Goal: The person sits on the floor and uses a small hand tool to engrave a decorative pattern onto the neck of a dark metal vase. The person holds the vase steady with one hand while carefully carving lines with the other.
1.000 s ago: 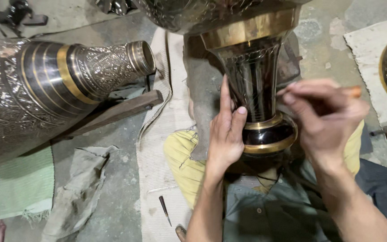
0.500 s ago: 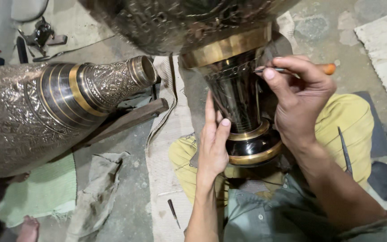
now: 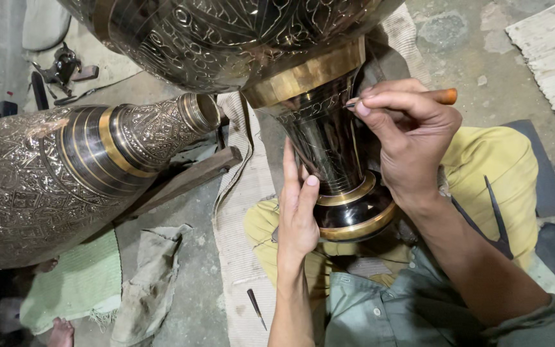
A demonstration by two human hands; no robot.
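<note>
Big brass vase (image 3: pixel 329 148) rests neck-down in lap, over yellow trousers (image 3: pixel 496 167); left hand (image 3: pixel 297 212) flat on neck, fingers straight, close together, steadying; right hand (image 3: pixel 406 138) fingers clamped on graver (image 3: pixel 441 96), tip at engraved band under gold collar; vase looks heavy, rigid, polished and likely slippery; best braced at neck and ringed foot; second vase (image 3: pixel 65 173) lies on floor at left

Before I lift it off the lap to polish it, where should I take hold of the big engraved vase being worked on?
Probably the narrow dark neck, just above the flared brass-banded foot. The vase lies tilted, wide body away, so come from both sides. The left hand already rests flat there; the right hand holds an orange-handled tool against it. The flare would stop a grip sliding.
</note>
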